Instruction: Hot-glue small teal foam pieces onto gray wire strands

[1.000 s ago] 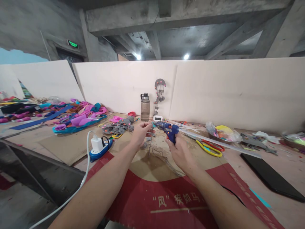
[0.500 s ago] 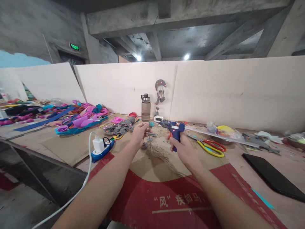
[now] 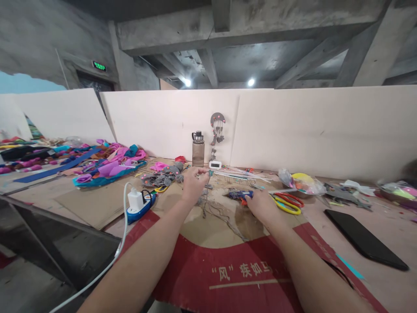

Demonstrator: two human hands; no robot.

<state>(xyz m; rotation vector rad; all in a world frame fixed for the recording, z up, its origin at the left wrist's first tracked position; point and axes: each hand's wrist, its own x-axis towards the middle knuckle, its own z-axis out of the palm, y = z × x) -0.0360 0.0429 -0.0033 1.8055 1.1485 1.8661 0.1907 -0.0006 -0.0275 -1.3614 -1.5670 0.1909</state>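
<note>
My left hand (image 3: 194,184) is closed in a pinch on a small teal piece (image 3: 210,173), from which grey cord (image 3: 221,213) trails down onto the cardboard. To the right, my right hand (image 3: 260,203) is closed on the blue glue gun (image 3: 240,194), which lies low and sideways near the cardboard, its tip pointing left. Beyond the hands a grey moon-shaped hanging ornament (image 3: 218,118) with pink dots is against the white board. Grey felt pieces with coloured dots (image 3: 161,176) are piled left of my left hand.
A water bottle (image 3: 198,150) and small white clock (image 3: 215,165) stand behind the hands. Yellow-handled pliers (image 3: 288,207) lie beside my right hand, with a black phone (image 3: 365,239) farther right. At left are a blue power strip (image 3: 141,211), white cable (image 3: 121,248) and colourful cloth (image 3: 112,167).
My right hand has lowered the glue gun from upright to lying sideways, away from the teal piece. My left hand still pinches the piece, now turned. The view has shifted slightly.
</note>
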